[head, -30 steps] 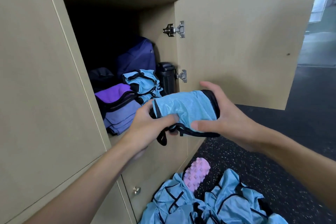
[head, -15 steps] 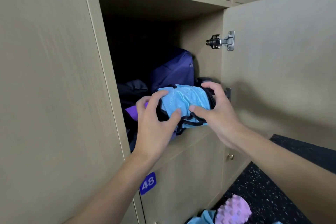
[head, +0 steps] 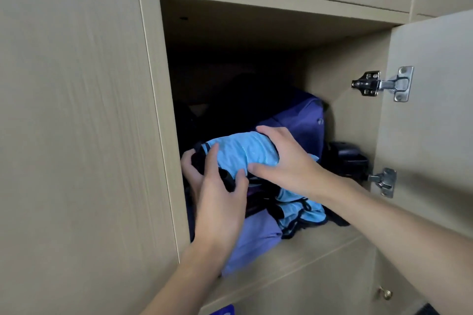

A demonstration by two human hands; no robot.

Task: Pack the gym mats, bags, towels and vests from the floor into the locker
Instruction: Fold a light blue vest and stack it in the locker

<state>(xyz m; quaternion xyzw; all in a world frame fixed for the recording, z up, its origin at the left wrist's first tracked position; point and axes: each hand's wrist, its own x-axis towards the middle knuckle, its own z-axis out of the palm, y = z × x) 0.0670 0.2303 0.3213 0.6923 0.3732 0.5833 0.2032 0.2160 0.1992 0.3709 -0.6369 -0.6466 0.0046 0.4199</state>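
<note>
**Now at the locker mouth: vest roll held crosswise over the pile**

Both hands carry the rolled light-blue vest (head: 240,151) just inside the open locker (head: 332,245). Its long axis runs left to right across the opening, with the right end tipped slightly higher. The left hand (head: 217,199) curls round the dark-trimmed left end, forefinger over the front and thumb tucked under. The right hand (head: 286,161) clasps the other end, fingers draped over the top and thumb pressing from the near side. Neither hand is nearer, since the roll sits between them.

Directly under it lie a second light-blue vest (head: 302,210) and a folded lavender cloth (head: 256,238). The purple bag (head: 299,120) stands just behind. Whether the roll already touches the pile cannot be told. The next move is probably a short push down and inward. Both forearms angle up into the opening, the right one coming in from the door (head: 435,135) side.
</note>
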